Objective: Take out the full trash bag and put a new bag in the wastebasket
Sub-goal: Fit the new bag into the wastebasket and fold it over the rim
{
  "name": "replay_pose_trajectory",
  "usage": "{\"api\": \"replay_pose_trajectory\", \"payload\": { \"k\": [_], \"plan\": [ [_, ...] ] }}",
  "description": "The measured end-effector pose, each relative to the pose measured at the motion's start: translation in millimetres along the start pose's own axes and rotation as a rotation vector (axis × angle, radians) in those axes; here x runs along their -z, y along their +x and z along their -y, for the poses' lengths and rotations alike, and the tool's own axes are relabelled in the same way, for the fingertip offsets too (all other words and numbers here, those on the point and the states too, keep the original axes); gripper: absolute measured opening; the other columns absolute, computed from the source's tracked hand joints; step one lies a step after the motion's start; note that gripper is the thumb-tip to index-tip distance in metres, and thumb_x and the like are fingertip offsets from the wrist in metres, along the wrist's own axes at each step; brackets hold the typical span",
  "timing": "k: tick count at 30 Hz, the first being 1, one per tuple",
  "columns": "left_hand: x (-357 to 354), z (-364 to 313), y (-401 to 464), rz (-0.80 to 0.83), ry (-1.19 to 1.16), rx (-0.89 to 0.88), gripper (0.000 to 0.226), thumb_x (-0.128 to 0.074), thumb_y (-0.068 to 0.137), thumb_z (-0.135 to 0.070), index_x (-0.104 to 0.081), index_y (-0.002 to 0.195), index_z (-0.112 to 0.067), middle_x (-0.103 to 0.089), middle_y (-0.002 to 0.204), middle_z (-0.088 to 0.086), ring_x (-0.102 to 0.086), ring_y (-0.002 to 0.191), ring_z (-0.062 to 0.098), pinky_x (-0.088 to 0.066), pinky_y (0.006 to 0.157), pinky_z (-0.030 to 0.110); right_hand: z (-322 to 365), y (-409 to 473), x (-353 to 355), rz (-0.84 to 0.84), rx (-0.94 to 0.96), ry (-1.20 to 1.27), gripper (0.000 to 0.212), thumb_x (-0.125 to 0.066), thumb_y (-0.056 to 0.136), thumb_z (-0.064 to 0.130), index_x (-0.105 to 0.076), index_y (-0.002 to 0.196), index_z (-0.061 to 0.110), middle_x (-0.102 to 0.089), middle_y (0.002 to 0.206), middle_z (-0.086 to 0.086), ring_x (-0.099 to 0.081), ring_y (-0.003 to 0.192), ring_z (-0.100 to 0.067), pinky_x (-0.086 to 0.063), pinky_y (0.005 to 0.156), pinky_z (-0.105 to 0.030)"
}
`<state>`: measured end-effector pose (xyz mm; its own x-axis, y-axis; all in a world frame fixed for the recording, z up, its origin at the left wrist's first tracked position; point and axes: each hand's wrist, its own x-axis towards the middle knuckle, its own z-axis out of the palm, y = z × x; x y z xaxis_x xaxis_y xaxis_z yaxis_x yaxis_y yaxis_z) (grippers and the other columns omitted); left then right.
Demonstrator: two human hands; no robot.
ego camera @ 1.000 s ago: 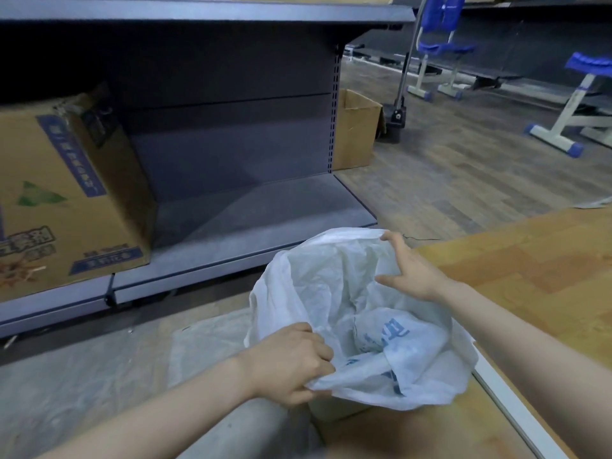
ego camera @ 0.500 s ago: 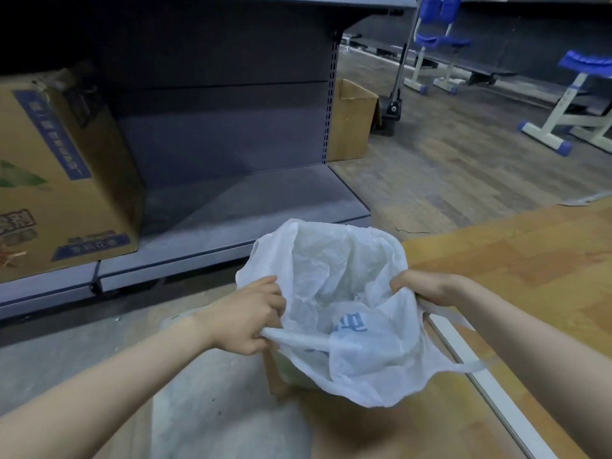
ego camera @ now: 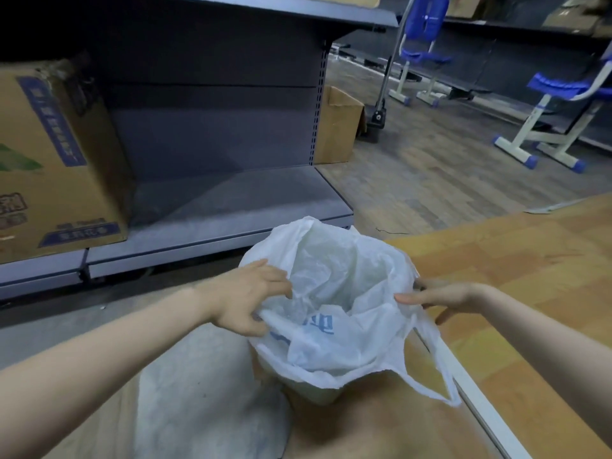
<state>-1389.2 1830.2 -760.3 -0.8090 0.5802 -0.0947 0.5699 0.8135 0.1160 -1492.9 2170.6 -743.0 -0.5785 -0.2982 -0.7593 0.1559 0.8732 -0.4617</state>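
A white plastic bag (ego camera: 334, 313) with blue print hangs open over the wastebasket (ego camera: 319, 394), of which only a pale strip shows below the bag's front edge. My left hand (ego camera: 251, 298) pinches the bag's left rim, fingers curled over the edge. At the right rim my right hand (ego camera: 437, 298) has its fingers straight, the thumb tip touching the plastic. One bag handle (ego camera: 440, 382) dangles loose at the front right.
A grey metal shelf (ego camera: 231, 207) stands just beyond the basket, with a large cardboard box (ego camera: 56, 160) on its left part. A wooden table (ego camera: 516, 293) lies to the right, a pale sack (ego camera: 198, 392) on the floor, and blue-and-white chairs (ego camera: 549, 104) farther back.
My right hand has let go of the right rim and its fingers have straightened. My left hand still grips the left rim, and the bag's mouth is spread wider.
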Motion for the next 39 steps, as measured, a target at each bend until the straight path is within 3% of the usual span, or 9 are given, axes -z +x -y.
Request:
{"api": "replay_pose_trajectory", "payload": {
  "k": [4, 8, 12, 15, 18, 22, 27, 33, 39],
  "plan": [
    [-20.3, -33.0, -1.9, -0.059, 0.020, -0.191, 0.066, -0.047, 0.076, -0.068, -0.056, 0.115, -0.016, -0.062, 0.098, 0.003, -0.057, 0.086, 0.023, -0.043, 0.079, 0.030, -14.7, -0.2, -8.3, -0.233, 0.120, -0.231, 0.124, -0.054, 0.046, 0.090, -0.014, 0.147, 0.032, -0.017, 0.153, 0.007, -0.018, 0.144, -0.022, -0.025, 0.115, -0.047],
    [-33.1, -46.9, -0.5, -0.102, 0.113, -0.160, 0.049, -0.029, 0.089, -0.055, -0.053, 0.094, -0.012, -0.062, 0.073, 0.011, -0.057, 0.062, 0.034, -0.030, 0.053, 0.030, -9.2, -14.8, -22.7, -0.801, 0.751, -0.586, 0.108, -0.036, 0.058, 0.093, -0.033, 0.137, 0.019, -0.026, 0.145, -0.006, -0.032, 0.134, -0.023, -0.034, 0.107, -0.043],
    [-43.3, -52.9, 5.9, -0.167, 0.119, -0.137, 0.032, -0.035, 0.089, -0.048, -0.046, 0.076, -0.021, -0.053, 0.047, 0.002, -0.047, 0.037, 0.024, -0.020, 0.044, 0.019, -4.0, -7.1, -83.6, -0.531, 1.101, -1.122, 0.070, -0.056, 0.069, 0.069, -0.052, 0.119, 0.020, -0.066, 0.098, 0.004, -0.061, 0.086, -0.012, -0.047, 0.084, -0.027],
    [-41.7, -62.3, 11.4, -0.100, 0.131, -0.058, 0.040, -0.031, 0.096, -0.049, -0.053, 0.094, -0.015, -0.062, 0.075, 0.015, -0.054, 0.065, 0.034, -0.028, 0.057, 0.030, -12.1, 2.8, -98.0, -0.454, 1.061, -1.277, 0.019, -0.068, 0.051, 0.027, -0.055, 0.064, 0.023, -0.050, 0.046, 0.007, -0.049, 0.042, -0.016, -0.039, 0.052, -0.018],
    [-29.6, -71.2, 16.1, 0.025, 0.087, 0.056, 0.046, -0.035, 0.095, -0.055, -0.050, 0.086, -0.013, -0.054, 0.074, 0.010, -0.047, 0.069, 0.029, -0.025, 0.054, 0.031, -8.4, -1.0, -81.3, -0.455, 0.998, -1.332, 0.019, -0.068, 0.046, 0.022, -0.050, 0.050, 0.023, -0.050, 0.047, 0.008, -0.049, 0.050, -0.014, -0.042, 0.060, -0.022],
    [-17.6, -55.3, 4.5, -0.089, 0.116, -0.077, 0.071, -0.029, 0.076, -0.076, -0.059, 0.081, -0.012, -0.060, 0.082, 0.003, -0.053, 0.085, 0.021, -0.042, 0.081, 0.034, -17.7, -15.7, -51.2, -0.542, 0.878, -1.414, 0.018, -0.074, 0.044, 0.024, -0.071, 0.061, 0.029, -0.070, 0.089, 0.013, -0.066, 0.096, -0.015, -0.051, 0.094, -0.036],
    [-35.5, -35.5, 4.5, -0.257, 0.410, -0.225, 0.011, -0.054, 0.072, -0.022, -0.055, 0.083, -0.022, -0.058, 0.070, -0.004, -0.061, 0.071, 0.019, -0.042, 0.083, 0.033, -52.7, -35.3, -20.4, -0.646, 0.602, -1.487, 0.057, -0.085, 0.042, 0.009, -0.073, 0.090, 0.039, -0.061, 0.128, -0.004, -0.049, 0.126, -0.021, -0.049, 0.097, -0.043],
    [-44.7, -36.2, 7.9, -0.402, 0.491, -0.296, 0.025, -0.038, 0.085, -0.003, -0.048, 0.105, -0.015, -0.056, 0.071, -0.001, -0.053, 0.062, 0.020, -0.034, 0.082, 0.034, -96.9, -38.5, -14.7, -0.874, 0.660, -1.407, 0.082, -0.035, 0.073, 0.000, -0.015, 0.151, 0.020, 0.002, 0.160, 0.001, 0.009, 0.147, -0.012, -0.012, 0.115, -0.028],
    [-48.9, -38.5, -4.4, -0.261, 0.470, -0.186, 0.076, -0.023, 0.077, -0.003, -0.004, 0.150, -0.015, -0.058, 0.131, 0.004, -0.057, 0.120, 0.016, -0.021, 0.114, 0.046, -114.0, -22.6, -61.5, -0.811, 0.475, -0.994, 0.077, -0.061, 0.057, 0.007, -0.041, 0.131, 0.008, -0.059, 0.127, -0.003, -0.069, 0.097, -0.012, -0.037, 0.049, -0.003]
  ]
}}
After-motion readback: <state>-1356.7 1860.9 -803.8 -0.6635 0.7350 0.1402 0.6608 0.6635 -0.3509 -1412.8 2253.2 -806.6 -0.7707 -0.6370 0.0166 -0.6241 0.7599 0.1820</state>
